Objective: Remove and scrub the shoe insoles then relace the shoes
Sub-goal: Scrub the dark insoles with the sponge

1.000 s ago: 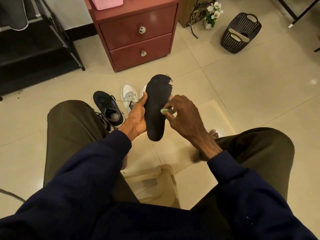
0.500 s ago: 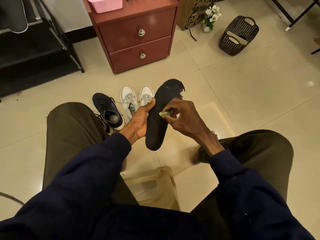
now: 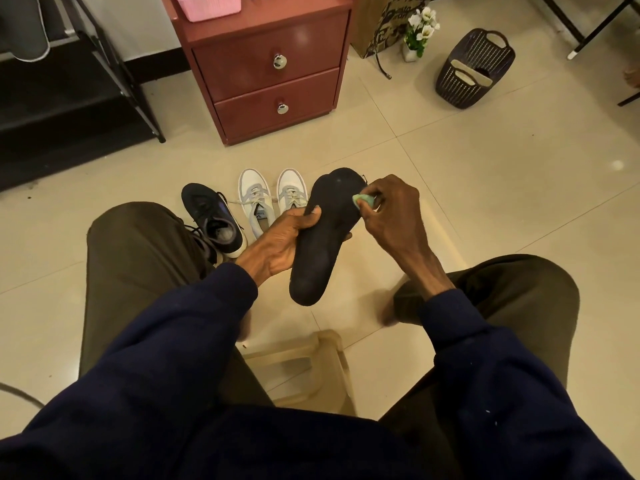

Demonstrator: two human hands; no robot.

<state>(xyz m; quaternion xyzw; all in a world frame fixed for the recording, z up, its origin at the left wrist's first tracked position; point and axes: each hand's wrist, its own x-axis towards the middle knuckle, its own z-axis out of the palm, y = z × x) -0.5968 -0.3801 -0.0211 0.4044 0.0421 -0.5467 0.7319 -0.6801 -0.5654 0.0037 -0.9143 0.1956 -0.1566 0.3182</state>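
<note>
**1. Left grip** [image 3: 284, 237]: curled round the waist of the insole. The thumb lies across the near face and one fingertip shows past the far edge.

**2. Right grip** [image 3: 391, 216]: fingers bunched and pinching a small green scrub pad [image 3: 363, 202], which is pressed against the insole's toe end at its right edge.

**3. Insole** [image 3: 325, 261]: black, held in the air between the knees and above the floor [image 3: 485, 188]. The toe end points away and the heel end hangs free below the left grip.

**4. Black shoe** [image 3: 211, 220]: on the floor just left of the hands, with its laces loose.

**5. White shoes** [image 3: 258, 199]: a pair, side by side beyond the left grip and laced.

**6. Surroundings:** a plastic stool [image 3: 304, 368] under the person, a red drawer unit [image 3: 270, 81] beyond the shoes, and a dark basket [image 3: 474, 67] well apart to the right.

**7. Status (judged):** scrubbing is in hand and relacing is not yet begun.

**8. Hazards (judged):**
- The toe end looks frayed, so hard strokes there could tear it further.
- The insole is held only at its waist, so pressure near the tip may fold it or twist it out of the left grip.
- The pad is small and could slip from the pinch and drop to the floor.
- The heel end may go unscrubbed.
</note>
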